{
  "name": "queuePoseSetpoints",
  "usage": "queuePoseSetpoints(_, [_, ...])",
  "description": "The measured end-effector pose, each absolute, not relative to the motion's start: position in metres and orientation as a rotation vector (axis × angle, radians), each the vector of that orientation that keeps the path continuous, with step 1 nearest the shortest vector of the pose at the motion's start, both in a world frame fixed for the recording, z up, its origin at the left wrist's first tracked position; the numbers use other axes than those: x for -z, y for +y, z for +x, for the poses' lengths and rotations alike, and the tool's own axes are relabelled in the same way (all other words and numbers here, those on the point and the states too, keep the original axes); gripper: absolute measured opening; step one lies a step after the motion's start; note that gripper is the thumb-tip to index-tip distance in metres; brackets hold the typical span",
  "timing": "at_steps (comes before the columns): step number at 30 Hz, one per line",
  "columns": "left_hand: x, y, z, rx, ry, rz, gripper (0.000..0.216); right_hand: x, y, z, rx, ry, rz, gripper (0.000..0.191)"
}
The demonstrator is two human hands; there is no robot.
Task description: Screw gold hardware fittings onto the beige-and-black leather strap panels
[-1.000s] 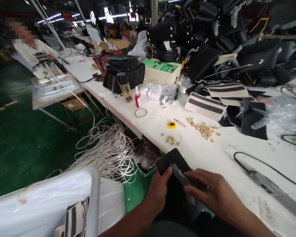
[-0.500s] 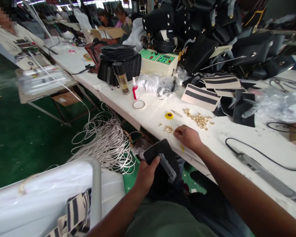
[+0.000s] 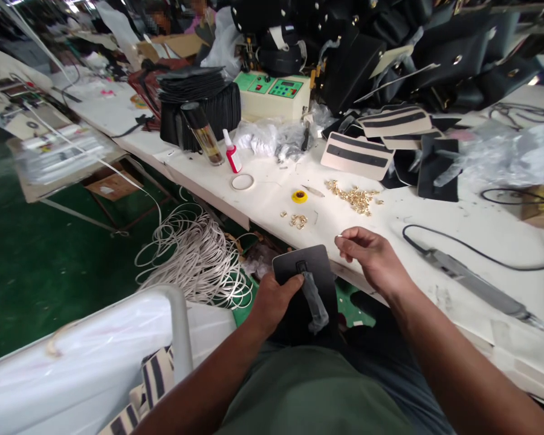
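1. White worktable runs across your view, its near edge just beyond your lap. Green floor lies off at 9 o'clock.
2. Your left hand is closed on the black panel, with the thumb laid over its face. It holds the panel just below the table edge, at 6 o'clock in view.
3. A dark strap runs down the panel's face, its top end beside your thumb.
4. Your right hand hovers over the table edge at 2 o'clock from the panel, clear of it. Thumb and forefinger are pinched together — whatever sits between them is too small to tell.
5. At 12 o'clock from the panel lies a small cluster of gold fittings. The larger gold pile is at 1 o'clock, farther back.
6. The yellow roll sits just behind the small cluster, and the red-and-white bottle stands at 11 o'clock, well apart.
7. A black cable curls on the table at 3 o'clock from your right hand.
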State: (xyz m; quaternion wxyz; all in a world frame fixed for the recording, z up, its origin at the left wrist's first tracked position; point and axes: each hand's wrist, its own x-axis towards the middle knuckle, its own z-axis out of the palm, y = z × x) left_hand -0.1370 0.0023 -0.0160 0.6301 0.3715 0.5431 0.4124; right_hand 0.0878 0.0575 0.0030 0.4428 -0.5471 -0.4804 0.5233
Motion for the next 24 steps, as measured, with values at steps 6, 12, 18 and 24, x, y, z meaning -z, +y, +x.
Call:
queuePoseSetpoints(6, [0.029, -0.001, -0.115, -0.791, 1.179, 0.915, 0.027, 0.010, -0.012, 0.076, -1.500, -0.790, -1.196, 0.037])
queuePoseSetpoints(12, [0.020, -0.003, -0.095, -0.705, 1.136, 1.067, 0.034, 0.019, -0.031, 0.079, -1.360, -0.727, -1.230, 0.040])
queuePoseSetpoints(18, [0.013, -0.009, -0.079, -0.691, 1.191, 1.114, 0.031, 0.025, -0.045, 0.089, -1.293, -0.822, -1.251, 0.031])
queuePoseSetpoints(24, [0.010, -0.016, -0.072, -0.695, 1.278, 1.278, 0.025, 0.030, -0.056, 0.091, -0.977, -1.053, -1.371, 0.014])
